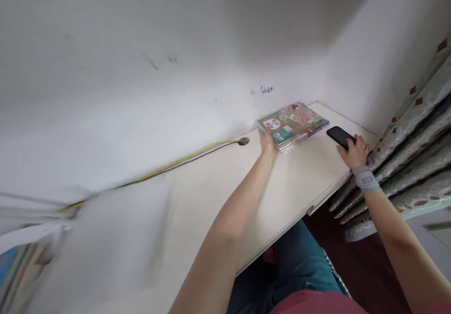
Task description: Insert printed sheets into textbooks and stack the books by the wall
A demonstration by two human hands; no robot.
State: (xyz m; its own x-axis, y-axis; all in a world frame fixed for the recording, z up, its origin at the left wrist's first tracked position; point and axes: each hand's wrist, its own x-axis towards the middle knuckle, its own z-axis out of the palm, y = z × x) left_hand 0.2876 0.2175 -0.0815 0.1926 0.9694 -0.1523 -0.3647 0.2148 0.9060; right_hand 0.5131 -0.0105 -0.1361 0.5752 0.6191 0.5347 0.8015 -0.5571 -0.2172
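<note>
A stack of books (298, 120) with a green illustrated cover on top lies on the white desk (211, 196) against the wall. My left hand (267, 141) grips the stack's near left corner, thumb on the cover and the other fingers mostly hidden at its side. To the right, a black phone (338, 135) lies on the desktop. My right hand (357, 151), with a grey wrist band below it, rests at the phone's near right end, fingers apart and touching it at the edge.
Yellow and black cables (176, 162) run along the wall to a round hole (243, 141) in the desk. Patterned curtains (416, 149) hang close beside the right end. Blurred books and papers (21, 267) stand at the far left.
</note>
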